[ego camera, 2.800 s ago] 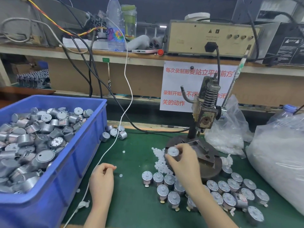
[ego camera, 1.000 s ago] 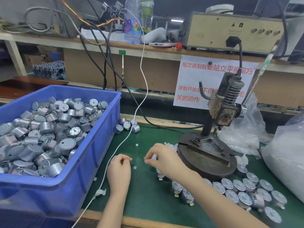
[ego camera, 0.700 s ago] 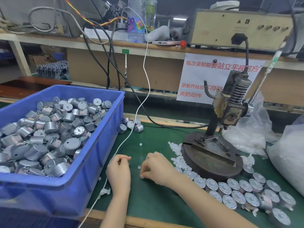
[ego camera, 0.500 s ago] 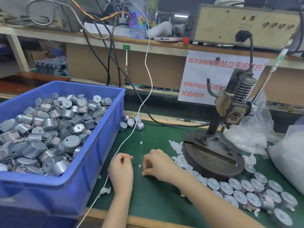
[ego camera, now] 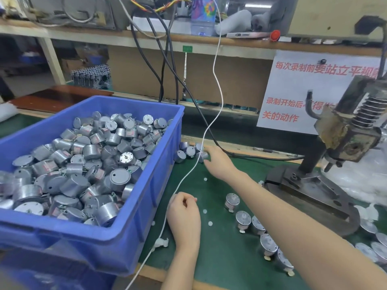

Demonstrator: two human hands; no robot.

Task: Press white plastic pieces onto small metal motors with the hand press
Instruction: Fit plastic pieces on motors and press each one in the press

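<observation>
Reaching forward, the right hand (ego camera: 219,162) stretches to the loose motors (ego camera: 186,152) lying just beside the far right corner of the blue bin (ego camera: 161,181). Its fingertips are at the nearest of them, but the hand is seen from the back, so I cannot tell whether they grip that motor or only touch it. The left hand (ego camera: 184,214) rests on the green mat (ego camera: 219,260) close to the bin's right wall and nearer the body. Its fingers are curled in, pinching a white plastic piece (ego camera: 195,199) (little more than a speck at the fingertips).

The bin is heaped with small metal motors (ego camera: 94,164) lying every which way. A white cable (ego camera: 216,91) hangs down behind the bin's far right corner and runs along its right wall, passing between that wall and the left hand. To the right of the bin, beyond the left hand, a few stray white pieces (ego camera: 210,223) dot the mat. A row of upright motors (ego camera: 243,218) trails off farther right, several with a white bit showing at the lower edge. The hand press (ego camera: 343,141) stands well to the right of the bin, its head raised above its round base. Clear bags (ego camera: 366,181) lie behind the press, farther still from the bin.
</observation>
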